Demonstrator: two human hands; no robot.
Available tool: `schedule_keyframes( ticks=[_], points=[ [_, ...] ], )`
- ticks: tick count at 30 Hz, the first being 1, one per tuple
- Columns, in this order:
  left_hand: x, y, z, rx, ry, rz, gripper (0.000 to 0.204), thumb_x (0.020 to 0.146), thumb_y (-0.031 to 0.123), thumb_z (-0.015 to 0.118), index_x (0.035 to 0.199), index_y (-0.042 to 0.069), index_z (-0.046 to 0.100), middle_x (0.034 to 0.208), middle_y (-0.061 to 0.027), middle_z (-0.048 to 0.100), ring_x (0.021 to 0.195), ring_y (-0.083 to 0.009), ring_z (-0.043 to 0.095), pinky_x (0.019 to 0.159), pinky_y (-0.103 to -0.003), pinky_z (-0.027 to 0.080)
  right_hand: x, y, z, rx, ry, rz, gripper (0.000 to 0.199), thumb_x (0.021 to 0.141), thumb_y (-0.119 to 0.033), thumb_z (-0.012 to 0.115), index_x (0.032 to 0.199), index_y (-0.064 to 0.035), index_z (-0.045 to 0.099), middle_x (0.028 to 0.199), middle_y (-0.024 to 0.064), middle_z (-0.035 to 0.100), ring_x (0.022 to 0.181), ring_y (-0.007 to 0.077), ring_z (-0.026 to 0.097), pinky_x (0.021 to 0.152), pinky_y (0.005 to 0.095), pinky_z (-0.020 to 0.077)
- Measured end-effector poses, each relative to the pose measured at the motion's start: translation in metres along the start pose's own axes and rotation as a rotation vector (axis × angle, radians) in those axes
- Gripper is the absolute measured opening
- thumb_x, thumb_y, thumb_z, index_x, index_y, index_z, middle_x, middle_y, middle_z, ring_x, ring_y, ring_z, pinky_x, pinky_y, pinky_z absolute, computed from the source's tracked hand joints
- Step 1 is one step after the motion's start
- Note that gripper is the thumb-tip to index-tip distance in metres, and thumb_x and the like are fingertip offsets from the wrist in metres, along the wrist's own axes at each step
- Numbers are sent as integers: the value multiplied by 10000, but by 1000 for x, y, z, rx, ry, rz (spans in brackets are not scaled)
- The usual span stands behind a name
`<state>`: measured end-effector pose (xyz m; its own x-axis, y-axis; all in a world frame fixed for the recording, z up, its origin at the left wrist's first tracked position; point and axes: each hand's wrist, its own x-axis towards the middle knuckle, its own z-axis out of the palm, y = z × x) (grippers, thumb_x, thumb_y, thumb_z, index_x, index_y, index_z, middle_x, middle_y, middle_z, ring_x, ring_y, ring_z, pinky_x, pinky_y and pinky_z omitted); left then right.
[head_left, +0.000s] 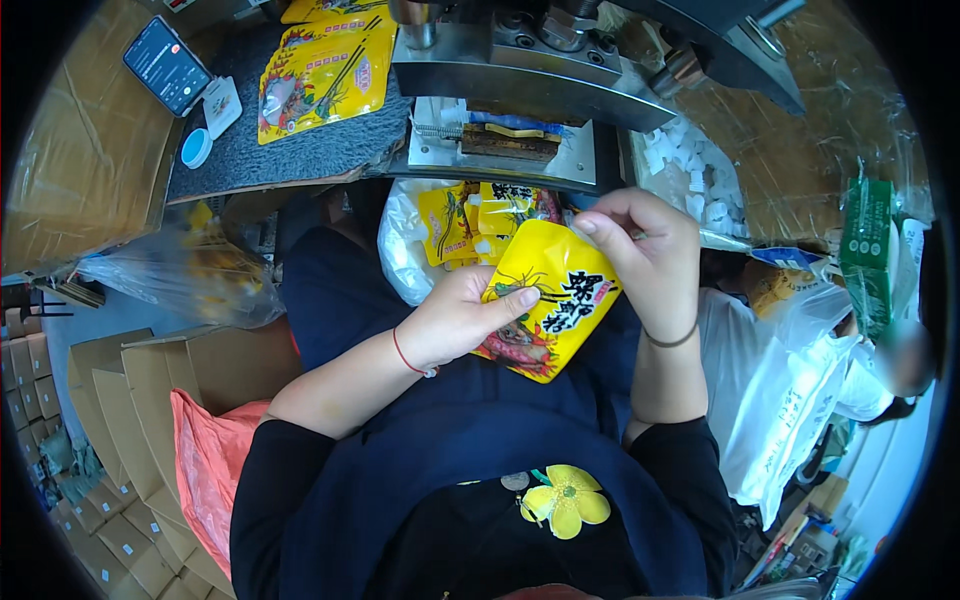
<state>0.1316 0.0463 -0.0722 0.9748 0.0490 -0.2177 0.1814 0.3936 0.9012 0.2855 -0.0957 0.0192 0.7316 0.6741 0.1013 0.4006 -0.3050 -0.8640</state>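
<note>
A yellow snack pouch (556,285) with a red picture and black lettering is held above my lap. My left hand (462,318) grips its lower left side, thumb across the front. My right hand (642,248) pinches the pouch's top right corner. Just behind it a white plastic bag (403,245) holds several more yellow pouches (462,218). Beyond that stands a metal machine (520,70) with a plate and jaws (500,140).
A stack of yellow pouches (322,70) lies on a dark mat (290,150) at the upper left, beside a phone (166,64) and a blue-rimmed cap (196,148). Cardboard boxes (150,380) stand at left. White bags (780,400) and a green carton (868,250) are at right.
</note>
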Motion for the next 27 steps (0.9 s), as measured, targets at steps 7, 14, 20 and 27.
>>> schedule_keyframes(
  ticks=[7,14,20,27],
  points=[
    [1,0,2,66,-36,6,373,1003,306,652,1187,-18,679,1052,-61,745,952,-107,677,883,-272,525,3,0,-9,-281,-80,-361,233,911,-222,726,839,-4,688,720,122,628,652,280,625,595,328,466],
    [-1,-3,-3,198,-43,-46,353,991,299,671,1138,-20,703,1024,-51,749,921,-82,674,844,-256,532,6,-11,-15,-61,16,-51,245,906,-242,742,847,-7,707,719,97,656,618,190,626,588,310,471],
    [-3,9,10,-121,-119,-85,345,1016,253,635,1219,-25,664,1116,-49,729,1003,-97,661,906,-273,524,10,-2,-23,-316,-150,-271,173,908,-172,714,865,-6,697,729,104,652,676,230,631,628,328,474],
    [-3,15,2,-218,-206,-222,293,1002,122,627,1248,-36,642,1172,-71,714,1057,-116,659,959,-281,516,16,15,-40,-455,-149,-386,360,1001,-379,555,1120,-54,656,1048,214,647,962,413,624,836,448,504]
  ],
)
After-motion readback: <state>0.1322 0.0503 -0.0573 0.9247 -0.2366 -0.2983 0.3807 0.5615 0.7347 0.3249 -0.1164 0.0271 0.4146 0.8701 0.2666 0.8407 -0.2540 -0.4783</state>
